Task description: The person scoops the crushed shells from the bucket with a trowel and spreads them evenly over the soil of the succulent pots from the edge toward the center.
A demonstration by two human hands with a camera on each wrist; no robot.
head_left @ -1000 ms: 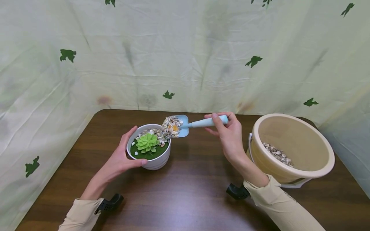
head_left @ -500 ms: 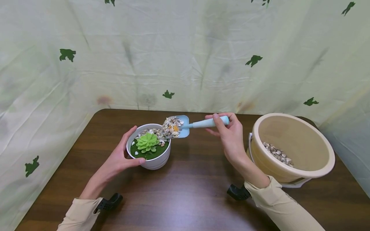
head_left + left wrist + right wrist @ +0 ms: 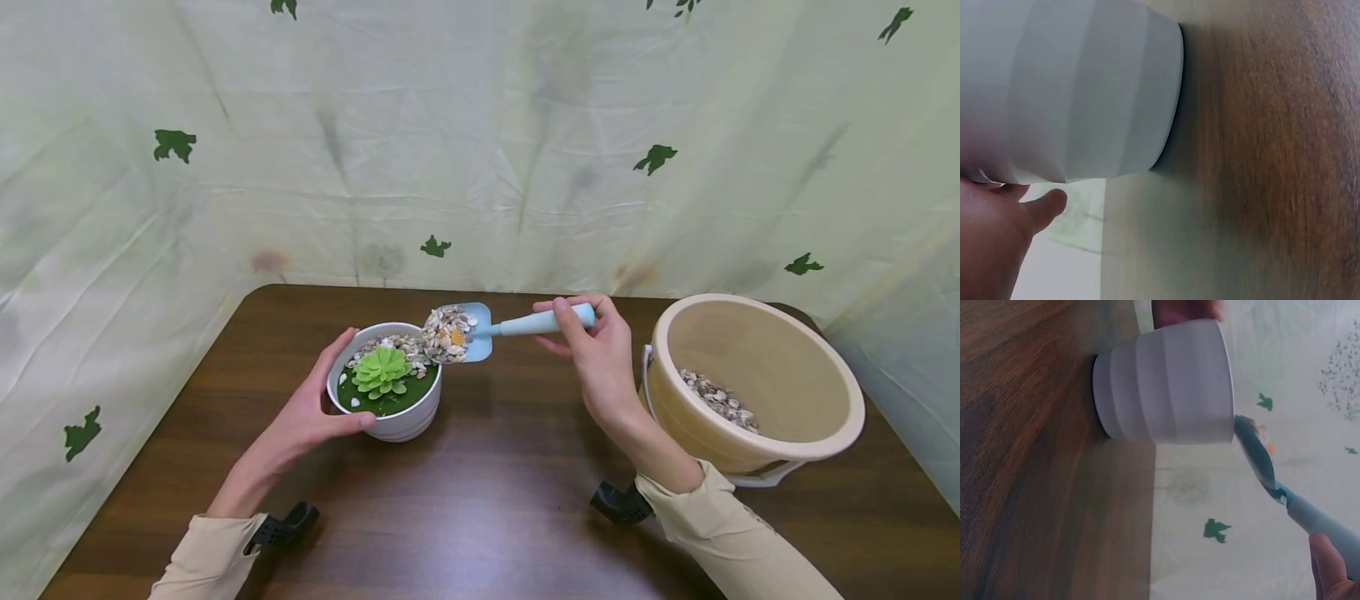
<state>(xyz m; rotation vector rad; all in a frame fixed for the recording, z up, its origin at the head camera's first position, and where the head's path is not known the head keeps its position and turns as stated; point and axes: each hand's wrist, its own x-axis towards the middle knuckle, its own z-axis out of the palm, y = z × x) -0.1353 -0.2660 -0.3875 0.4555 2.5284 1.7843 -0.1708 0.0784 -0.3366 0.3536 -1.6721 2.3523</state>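
Observation:
My left hand [image 3: 311, 412] grips a white ribbed flowerpot [image 3: 408, 425] standing on the table, thumb on the near side and fingers round its left side. Inside the pot, a green succulent [image 3: 381, 372] rises from green moss-like ground, with shell pieces [image 3: 405, 343] along the back. My right hand [image 3: 606, 362] pinches the handle of a light blue hand trowel [image 3: 532, 322]. A heap of shells [image 3: 447, 335], one piece orange, fills the scoop. In the right wrist view, the trowel's tip [image 3: 1247, 434] meets the pot's rim, with the scoop sloping down toward it.
A beige bucket [image 3: 663, 417] with a white handle stands on the right of the brown table [image 3: 480, 500], more shells [image 3: 720, 400] at its bottom. Pale cloth [image 3: 480, 167] with green leaf shapes hangs behind the table.
The trowel's scoop has dipped very slightly at the pot's rim. Both hands keep their holds, and the pot stands in the same place.

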